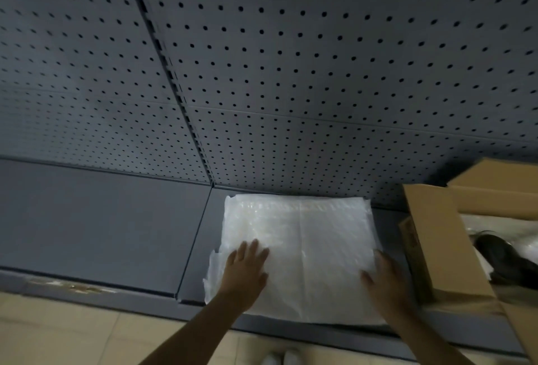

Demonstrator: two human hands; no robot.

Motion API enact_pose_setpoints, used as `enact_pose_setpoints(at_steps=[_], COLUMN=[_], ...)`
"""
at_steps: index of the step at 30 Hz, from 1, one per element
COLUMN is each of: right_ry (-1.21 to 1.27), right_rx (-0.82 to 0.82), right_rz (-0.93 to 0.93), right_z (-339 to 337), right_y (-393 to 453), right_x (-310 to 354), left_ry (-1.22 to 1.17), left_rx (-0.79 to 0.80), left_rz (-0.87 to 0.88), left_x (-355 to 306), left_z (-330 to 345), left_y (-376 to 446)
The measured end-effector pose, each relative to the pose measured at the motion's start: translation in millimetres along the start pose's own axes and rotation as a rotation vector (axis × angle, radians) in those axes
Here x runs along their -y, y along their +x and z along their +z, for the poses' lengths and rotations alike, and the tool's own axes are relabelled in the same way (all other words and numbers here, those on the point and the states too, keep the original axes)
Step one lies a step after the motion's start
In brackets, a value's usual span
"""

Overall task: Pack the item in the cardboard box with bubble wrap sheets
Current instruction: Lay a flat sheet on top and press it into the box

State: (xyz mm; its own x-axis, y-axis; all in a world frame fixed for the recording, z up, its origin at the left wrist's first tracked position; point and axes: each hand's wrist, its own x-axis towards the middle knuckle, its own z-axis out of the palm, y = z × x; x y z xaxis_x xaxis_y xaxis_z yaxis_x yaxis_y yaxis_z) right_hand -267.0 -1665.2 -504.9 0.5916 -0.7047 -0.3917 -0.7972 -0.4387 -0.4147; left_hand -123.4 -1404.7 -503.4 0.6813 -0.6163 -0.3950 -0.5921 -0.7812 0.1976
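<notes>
A stack of white bubble wrap sheets (302, 245) lies flat on the grey shelf (102, 219). My left hand (246, 265) rests flat on the stack's near left part, fingers straight. My right hand (384, 280) lies on the stack's right edge with fingers spread. At the right stands an open cardboard box (436, 242), flaps up. Inside it a dark item (509, 260) lies on bubble wrap; the frame edge cuts it off.
A grey pegboard wall (291, 73) rises behind the shelf. The shelf's front edge (87, 286) runs along the bottom left, with beige floor tiles (58, 332) below. White shoe tips (281, 357) show at the bottom edge.
</notes>
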Motion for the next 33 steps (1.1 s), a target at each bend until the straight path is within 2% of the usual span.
enact_pose_setpoints(at_steps=[4,8,11,13,18,21,24,29,31,33], right_ry=[0.283,0.45,0.648,0.669,0.531,0.371,0.117,-0.33,-0.444,-0.504], right_rx=[0.047,0.099,0.139,0.204,0.43,0.549,0.566,0.595,0.579,0.55], right_rz=[0.095,0.251,0.211,0.136,-0.118,-0.26,-0.354,-0.465,-0.495,-0.528], right_z=[-14.3,-32.6,-49.3,-58.8,-57.5,-24.5,18.4,63.7,77.2,84.9], right_y=[5.4,4.1,-9.0,-21.5,-46.8,-58.4,-62.8,-65.1,-66.6,-69.2], right_x=[10.4,23.1,48.6,77.4,153.7,176.7,172.6,151.9,147.1,142.6], left_ry=[-0.005,-0.014,-0.029,-0.059,-0.401,-0.632,-0.862,-0.826,-0.869,-0.792], left_rx=[0.003,0.05,0.089,0.101,0.05,-0.097,-0.238,-0.248,-0.215,-0.192], left_rz=[0.008,0.021,0.04,0.051,0.005,-0.154,-0.342,-0.381,-0.395,-0.396], left_x=[7.2,11.7,14.3,18.7,28.5,38.0,52.0,62.3,60.9,58.3], left_z=[0.7,-5.6,-12.7,-16.7,-28.4,-33.6,-34.4,-36.9,-37.0,-36.6], left_y=[8.3,13.1,11.9,13.9,16.5,10.6,-0.4,-12.7,-14.1,-13.8])
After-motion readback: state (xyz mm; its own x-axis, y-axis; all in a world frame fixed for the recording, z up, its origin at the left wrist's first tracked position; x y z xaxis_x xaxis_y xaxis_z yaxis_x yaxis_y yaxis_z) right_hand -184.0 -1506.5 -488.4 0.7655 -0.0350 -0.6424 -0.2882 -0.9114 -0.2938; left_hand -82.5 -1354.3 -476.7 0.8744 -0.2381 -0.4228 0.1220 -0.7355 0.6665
